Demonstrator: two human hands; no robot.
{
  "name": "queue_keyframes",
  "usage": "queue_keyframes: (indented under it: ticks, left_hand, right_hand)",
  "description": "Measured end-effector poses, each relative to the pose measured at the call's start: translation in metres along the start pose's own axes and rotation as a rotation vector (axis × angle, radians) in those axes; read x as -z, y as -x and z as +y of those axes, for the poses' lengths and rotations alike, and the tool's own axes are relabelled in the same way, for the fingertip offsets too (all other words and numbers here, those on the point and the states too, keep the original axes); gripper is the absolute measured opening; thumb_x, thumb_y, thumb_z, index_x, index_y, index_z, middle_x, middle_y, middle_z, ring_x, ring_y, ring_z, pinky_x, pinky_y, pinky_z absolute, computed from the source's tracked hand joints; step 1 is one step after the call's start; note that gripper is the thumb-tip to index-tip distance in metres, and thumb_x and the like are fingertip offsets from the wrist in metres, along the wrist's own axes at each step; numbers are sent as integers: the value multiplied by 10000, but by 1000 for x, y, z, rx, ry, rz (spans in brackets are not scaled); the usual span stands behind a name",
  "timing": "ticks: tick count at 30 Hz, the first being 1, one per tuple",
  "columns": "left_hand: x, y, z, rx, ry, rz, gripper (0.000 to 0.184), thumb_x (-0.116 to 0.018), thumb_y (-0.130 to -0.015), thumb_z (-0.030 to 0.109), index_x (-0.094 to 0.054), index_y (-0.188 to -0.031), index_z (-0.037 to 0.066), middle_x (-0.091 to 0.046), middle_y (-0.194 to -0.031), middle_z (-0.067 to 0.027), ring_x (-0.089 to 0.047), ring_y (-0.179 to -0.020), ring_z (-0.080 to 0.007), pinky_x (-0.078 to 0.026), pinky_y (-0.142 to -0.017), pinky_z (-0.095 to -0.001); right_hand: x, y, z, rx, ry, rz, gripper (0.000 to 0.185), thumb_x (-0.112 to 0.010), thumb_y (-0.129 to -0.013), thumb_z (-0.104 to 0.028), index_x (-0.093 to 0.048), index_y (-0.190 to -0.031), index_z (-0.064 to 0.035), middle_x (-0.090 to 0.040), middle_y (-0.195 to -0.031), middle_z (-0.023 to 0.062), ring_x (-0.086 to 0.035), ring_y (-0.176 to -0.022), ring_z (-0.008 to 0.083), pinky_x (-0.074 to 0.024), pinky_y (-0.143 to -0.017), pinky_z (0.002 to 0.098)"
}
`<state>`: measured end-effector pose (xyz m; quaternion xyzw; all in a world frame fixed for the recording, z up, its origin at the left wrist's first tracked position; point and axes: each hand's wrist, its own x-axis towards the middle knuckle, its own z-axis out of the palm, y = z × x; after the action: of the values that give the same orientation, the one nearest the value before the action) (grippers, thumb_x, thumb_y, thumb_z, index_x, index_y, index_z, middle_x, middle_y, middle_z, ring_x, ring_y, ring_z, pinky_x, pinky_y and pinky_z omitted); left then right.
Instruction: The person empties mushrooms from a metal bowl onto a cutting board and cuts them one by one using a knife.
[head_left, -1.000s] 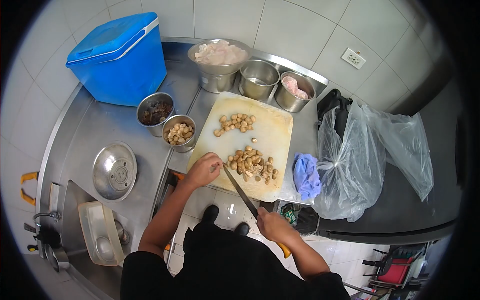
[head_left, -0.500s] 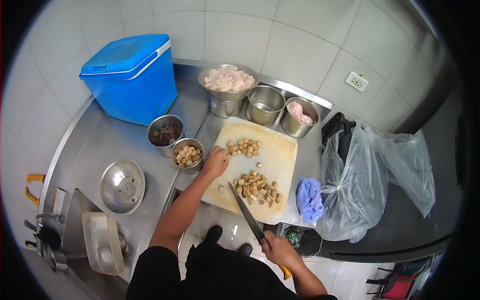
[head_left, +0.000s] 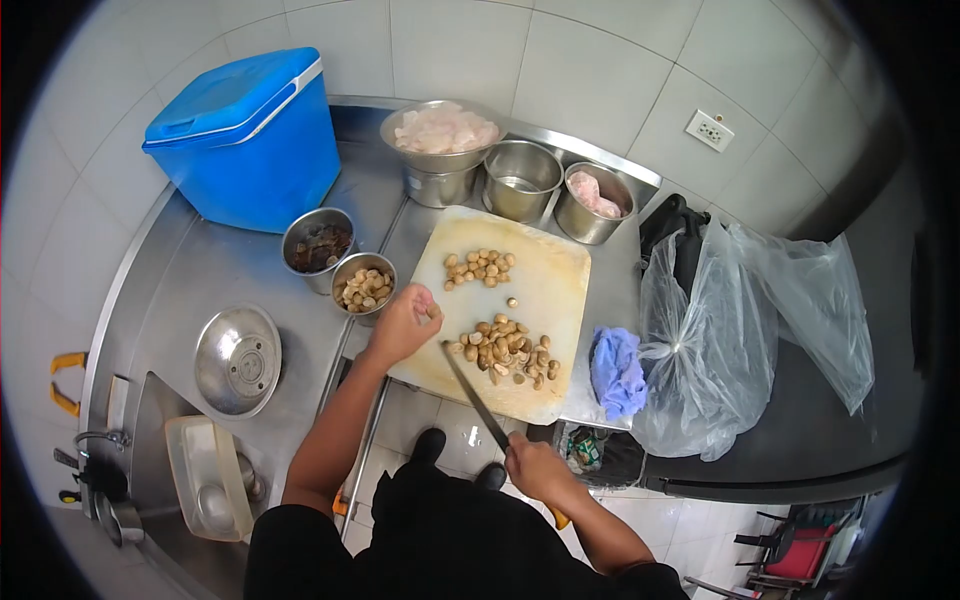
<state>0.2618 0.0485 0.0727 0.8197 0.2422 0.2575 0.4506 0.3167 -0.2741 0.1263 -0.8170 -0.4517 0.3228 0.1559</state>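
Observation:
My left hand (head_left: pixel 405 325) is closed in a pinch around a small pale mushroom (head_left: pixel 433 311), over the left edge of the white cutting board (head_left: pixel 470 225). In my right hand (head_left: pixel 535 468) is a large knife (head_left: pixel 475 390) with a yellow handle; its tip points at the board's lower left. Whole small brown mushrooms (head_left: pixel 478 268) lie in a group at the top of the board. A second pile of mushrooms (head_left: pixel 510 348), some cut, spreads nearer to me, and a single one sits between. Beside my left hand stands a metal pot of pale mushroom pieces (head_left: pixel 365 289).
Behind the board stand a bowl of raw meat (head_left: pixel 445 130), a metal pot (head_left: pixel 522 178) and another pot with meat (head_left: pixel 594 200). A blue cooler (head_left: pixel 245 140) and a pot of dark pieces (head_left: pixel 320 248) are left. Right lie a blue cloth (head_left: pixel 618 372) and plastic bags (head_left: pixel 705 350).
My left hand has moved from the upper mushroom group toward me, carrying a mushroom. The loose pale piece near the knife tip no longer shows there. The whole view has shifted slightly.

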Motion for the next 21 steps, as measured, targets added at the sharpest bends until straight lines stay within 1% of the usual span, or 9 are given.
queue_keyframes:
  ticks: [1,3,4,5,7,8,10,16,21]
  left_hand:
    - [-4,10,-6,2,-1,1,335,-809,-798,130,-592,-1040,52,-605,-848,-37,-567,-726,-117,-500,-676,-275]
    - [-14,29,-16,71,26,-122,287,-786,-798,144,-587,-980,46,-636,-882,-85,-614,-807,-227,-524,-749,-344]
    - [-17,38,-19,7,13,-152,236,-762,-816,113,-595,-970,47,-631,-909,-84,-611,-831,-230,-523,-758,-339]
    - [-20,45,-23,15,12,-150,236,-762,-816,113,-595,-970,47,-631,-909,-84,-611,-831,-230,-523,-758,-339]
    - [-25,53,-26,-145,-51,-122,178,-728,-834,65,-606,-961,45,-625,-963,-85,-609,-857,-231,-527,-768,-344]
    - [-25,54,-28,-144,-50,-121,178,-728,-834,65,-606,-961,45,-625,-963,-85,-609,-857,-231,-527,-768,-344]
    - [-21,55,-26,-234,-34,-122,134,-696,-846,24,-618,-954,37,-616,-1011,-91,-608,-875,-235,-532,-777,-336]
    - [-18,54,-26,-174,-15,-150,123,-656,-861,10,-637,-980,34,-609,-1007,-116,-651,-879,-257,-553,-768,-347]
    - [-18,53,-26,-173,-13,-162,123,-651,-864,15,-632,-986,22,-615,-1005,-124,-663,-862,-266,-561,-759,-358]
  right_hand:
    - [0,-1,2,-37,-14,45,211,-511,-963,-168,-520,-1066,16,-646,-759,338,-649,-769,537,-506,-756,628]
    - [1,-2,8,-30,-12,92,203,-519,-958,-162,-519,-1064,11,-645,-745,333,-644,-749,542,-507,-737,623]
    - [6,-2,5,-49,-28,98,203,-522,-957,-163,-519,-1065,9,-644,-748,335,-644,-754,541,-506,-739,621]
    - [11,-2,3,-68,-44,103,203,-526,-956,-164,-518,-1066,7,-643,-750,337,-644,-759,541,-505,-741,620]
    - [15,1,-3,-79,-49,93,214,-533,-955,-168,-509,-1086,0,-644,-755,341,-644,-763,542,-501,-749,622]
    - [17,3,-5,-85,-44,90,218,-530,-957,-168,-504,-1098,-4,-644,-758,341,-644,-764,543,-500,-750,625]
    - [18,6,-8,-95,-38,82,223,-527,-960,-169,-498,-1110,-7,-644,-761,341,-643,-766,544,-498,-752,628]
    - [19,14,-20,-48,50,42,215,-515,-968,-162,-492,-1120,-12,-656,-781,329,-647,-766,544,-497,-746,633]
    - [20,16,-26,-23,53,7,208,-507,-965,-144,-487,-1091,19,-666,-795,315,-651,-784,534,-508,-729,614]
